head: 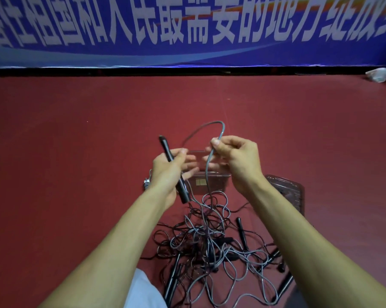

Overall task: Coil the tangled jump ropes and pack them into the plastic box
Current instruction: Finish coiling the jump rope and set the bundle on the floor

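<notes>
Both hands grip parts of one jump rope above the floor: the left hand [168,172] is closed around a black handle [173,170] that slants up and away, while the right hand [236,156] pinches the grey cord [212,152] between thumb and fingers, a loop of it arching above the knuckles. From there the cord drops into a tangled heap of ropes [212,241], grey and dark cords mixed with several black handles, lying on the red floor [76,141]. A clear plastic box [207,181] sits on the floor just beyond the heap, behind the hands, with its lid [287,192] beside it to the right. A blue banner [187,30] with large white characters runs along the far wall.
</notes>
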{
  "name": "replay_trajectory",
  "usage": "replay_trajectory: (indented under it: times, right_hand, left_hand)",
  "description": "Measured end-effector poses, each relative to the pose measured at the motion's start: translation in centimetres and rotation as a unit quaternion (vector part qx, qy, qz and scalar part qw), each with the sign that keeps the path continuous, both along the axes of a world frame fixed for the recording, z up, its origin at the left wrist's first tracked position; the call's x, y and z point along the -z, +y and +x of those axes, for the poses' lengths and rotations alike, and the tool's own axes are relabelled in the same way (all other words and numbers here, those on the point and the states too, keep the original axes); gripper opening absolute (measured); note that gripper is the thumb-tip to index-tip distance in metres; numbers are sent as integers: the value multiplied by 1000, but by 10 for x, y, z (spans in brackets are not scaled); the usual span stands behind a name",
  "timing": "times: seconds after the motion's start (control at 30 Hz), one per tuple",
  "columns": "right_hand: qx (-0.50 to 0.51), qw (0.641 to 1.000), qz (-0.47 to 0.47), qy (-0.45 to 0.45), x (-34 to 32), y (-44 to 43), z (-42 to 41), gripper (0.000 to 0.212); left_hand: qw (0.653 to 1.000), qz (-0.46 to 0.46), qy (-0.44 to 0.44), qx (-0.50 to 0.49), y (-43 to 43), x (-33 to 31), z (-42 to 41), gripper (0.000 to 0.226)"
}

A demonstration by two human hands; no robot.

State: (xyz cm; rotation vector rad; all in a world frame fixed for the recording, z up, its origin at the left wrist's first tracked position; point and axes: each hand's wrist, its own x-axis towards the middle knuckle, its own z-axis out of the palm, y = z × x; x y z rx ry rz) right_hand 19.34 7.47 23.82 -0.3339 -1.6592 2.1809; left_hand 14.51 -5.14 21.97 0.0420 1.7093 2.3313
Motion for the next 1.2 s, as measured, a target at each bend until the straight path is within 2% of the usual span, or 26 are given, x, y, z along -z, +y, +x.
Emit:
replay_trajectory:
  times: [0.1, 0.17, 0.23, 0.3, 0.33, 0.43, 0.5, 0.63, 0.8, 0.9, 1.0, 1.03, 1.07, 1.1, 1.2]
  right_hand:
    - [30, 998, -55, 25, -8, 9, 2, 15]
    - [50, 991, -115, 45, -9, 15, 3, 16]
    - [61, 971, -221, 73, -8, 18, 5, 12]
    - [69, 939, -321, 103, -8, 19, 5, 10]
    - [71, 926, -352, 114, -8, 20, 6, 9]
    - [79, 918, -365, 136, -11, 26, 7, 7]
    - [82, 936, -317, 129, -12, 32, 7, 7]
    - [97, 983, -145, 62, -3, 40, 5, 11]
    - [6, 997, 36, -66, 9, 29, 1, 14]
    - [-51, 965, 225, -122, 18, 25, -3, 21]
    - [-197, 888, 389, -149, 23, 22, -2, 26]
    - [-241, 869, 408, -145, 24, 20, 1, 20]
    - [-270, 867, 397, -135, 25, 15, 2, 13]
    - [-279, 876, 374, -122, 24, 11, 4, 6]
    - [-232, 908, 336, -92, 23, 7, 3, 15]
  left_hand:
    - [979, -145, 104, 94, 4, 4, 8, 20]
    - [957, -192, 139, 164, 7, 7, 11, 19]
    - [931, -231, 177, 223, 9, 13, 12, 27]
    - [918, -248, 203, 233, 12, 15, 14, 40]
    - [917, -248, 215, 225, 14, 15, 15, 39]
    - [917, -250, 255, 179, 21, 16, 19, 12]
    - [931, -225, 244, 154, 24, 13, 23, 12]
    - [971, -138, 168, 100, 23, 7, 22, 6]
    - [998, 15, 55, 19, 19, -6, 17, 5]
    - [993, 115, -18, -6, 15, -15, 14, 9]
    - [951, 287, -117, -14, 7, -25, 8, 18]
    - [933, 333, -138, -19, 3, -27, 4, 19]
    - [921, 360, -148, -25, -1, -28, 1, 18]
    - [916, 371, -150, -28, -4, -27, 0, 17]
    - [917, 369, -148, -21, -8, -27, 1, 17]
